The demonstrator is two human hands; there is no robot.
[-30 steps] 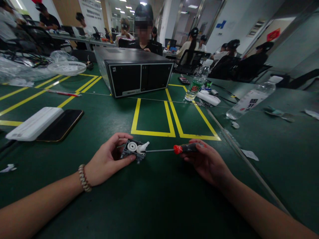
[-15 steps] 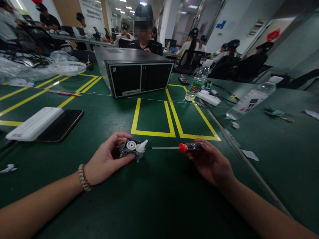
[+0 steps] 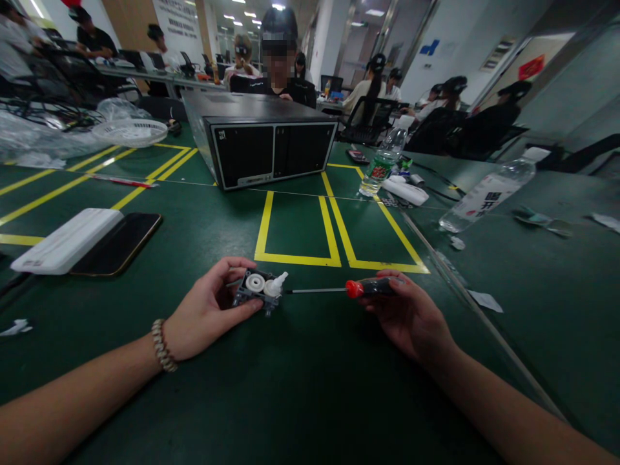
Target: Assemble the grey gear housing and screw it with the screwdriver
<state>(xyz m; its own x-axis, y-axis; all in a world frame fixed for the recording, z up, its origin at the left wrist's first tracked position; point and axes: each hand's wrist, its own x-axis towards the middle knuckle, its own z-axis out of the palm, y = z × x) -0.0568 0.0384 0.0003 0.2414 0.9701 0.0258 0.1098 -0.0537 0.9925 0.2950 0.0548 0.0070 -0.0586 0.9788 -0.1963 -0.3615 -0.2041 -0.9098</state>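
Note:
My left hand (image 3: 217, 303) grips a small dark grey gearbox (image 3: 256, 296) between thumb and fingers. White round gears sit on its top, and a white shaft-like piece sticks up at its right side. In my right hand (image 3: 411, 316) is a screwdriver (image 3: 371, 287) with a red and black handle. Its thin metal shaft lies nearly level and points left, with the tip close to the gearbox's right side. Whether the tip touches the gearbox I cannot tell.
A large black box (image 3: 271, 148) stands at the far middle, with a person behind it. To the left lie a white power bank (image 3: 68, 239) and a phone (image 3: 119, 244). Plastic bottles (image 3: 494, 187) stand at the right. Yellow tape (image 3: 300, 261) marks the green table.
The screwdriver has shifted very slightly left and down towards the gearbox. My left hand and the gearbox look unmoved.

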